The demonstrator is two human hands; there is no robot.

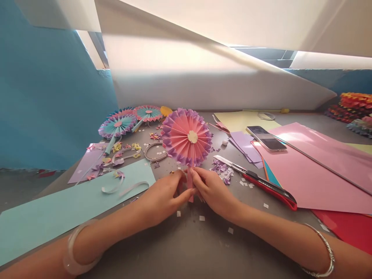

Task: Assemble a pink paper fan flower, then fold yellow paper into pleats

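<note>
Head view, item by item: we are holding a pink-and-lilac pleated paper rosette (187, 137) upright above the grey tabletop (192, 252), its cream paper flower centre facing us. Our left hand (162, 197) and right hand (213, 192) are meeting at a pink paper stick (190, 186) below the rosette, with the fingers of both hands closed together on it from either side, so the grip is clamped on the stick.

Beside the right hand, we are listing a red-and-black utility knife (255, 182) with its blade pointing toward a scatter of lilac paper scraps (221, 168). Further right, a smartphone (266, 138) is lying on pink card sheets (316, 162), near lilac paper sheets (245, 145) and a pale yellow card (241, 120).

Left of the left hand, we are recording a pale blue card strip (66, 209), a coiled paper strip (154, 151), and two teal-and-pink paper rosettes (117, 126) among small cut offcuts. A frosted bangle (81, 248) is circling the left wrist, and a silver bangle (322, 252) is circling the right.
</note>
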